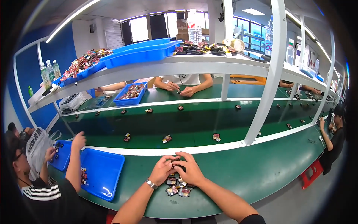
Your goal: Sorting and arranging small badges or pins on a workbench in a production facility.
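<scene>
My left hand [161, 171], a metal watch on its wrist, and my right hand [189, 170] meet over the near green work surface [223, 168]. Between their curled fingers is a small black piece [179, 166], mostly covered by the fingers, so its exact kind does not show. Just below my hands lies a group of small black-edged pieces [184, 192] with red and whitish parts, partly hidden by my right hand.
Beyond a white rail runs a dark green belt [194, 125] carrying spaced-out small pieces. A blue tray [101, 172] stands to the left, beside a co-worker [48, 194]. White posts [266, 82] hold a shelf with blue trays [140, 52]. Another person's hands [179, 89] work across the belt.
</scene>
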Demonstrator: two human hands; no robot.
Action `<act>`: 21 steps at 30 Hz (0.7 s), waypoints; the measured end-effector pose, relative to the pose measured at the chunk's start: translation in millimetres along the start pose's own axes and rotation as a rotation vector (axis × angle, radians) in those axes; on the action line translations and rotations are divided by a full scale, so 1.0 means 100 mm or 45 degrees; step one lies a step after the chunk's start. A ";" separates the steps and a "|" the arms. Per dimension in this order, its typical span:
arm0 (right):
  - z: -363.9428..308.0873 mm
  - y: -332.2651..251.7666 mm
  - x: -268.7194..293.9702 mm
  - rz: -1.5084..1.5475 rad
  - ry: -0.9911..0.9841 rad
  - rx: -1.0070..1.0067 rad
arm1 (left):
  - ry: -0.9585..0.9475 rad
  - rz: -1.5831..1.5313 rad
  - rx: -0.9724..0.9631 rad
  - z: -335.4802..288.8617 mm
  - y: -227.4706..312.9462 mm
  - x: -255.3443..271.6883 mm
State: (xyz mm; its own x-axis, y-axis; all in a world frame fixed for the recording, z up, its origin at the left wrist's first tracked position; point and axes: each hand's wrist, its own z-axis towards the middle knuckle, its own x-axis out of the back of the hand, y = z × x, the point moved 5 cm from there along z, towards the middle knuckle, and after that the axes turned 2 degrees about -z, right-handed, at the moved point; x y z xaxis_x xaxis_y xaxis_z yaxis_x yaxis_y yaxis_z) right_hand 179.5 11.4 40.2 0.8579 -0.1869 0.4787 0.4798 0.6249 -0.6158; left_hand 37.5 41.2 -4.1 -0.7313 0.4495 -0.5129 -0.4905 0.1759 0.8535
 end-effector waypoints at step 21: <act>0.03 -0.13 -0.01 -0.353 0.113 0.191 | 0.079 0.040 0.119 -0.01 -0.03 0.03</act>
State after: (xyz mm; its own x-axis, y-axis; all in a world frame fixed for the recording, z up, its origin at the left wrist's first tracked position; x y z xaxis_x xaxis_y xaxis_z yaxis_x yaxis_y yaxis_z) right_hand 171.9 5.4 49.8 0.7144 -0.4266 0.5546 0.6703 0.6447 -0.3675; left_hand 36.5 41.3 -8.4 -0.7750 0.4015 -0.4881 -0.4228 0.2447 0.8726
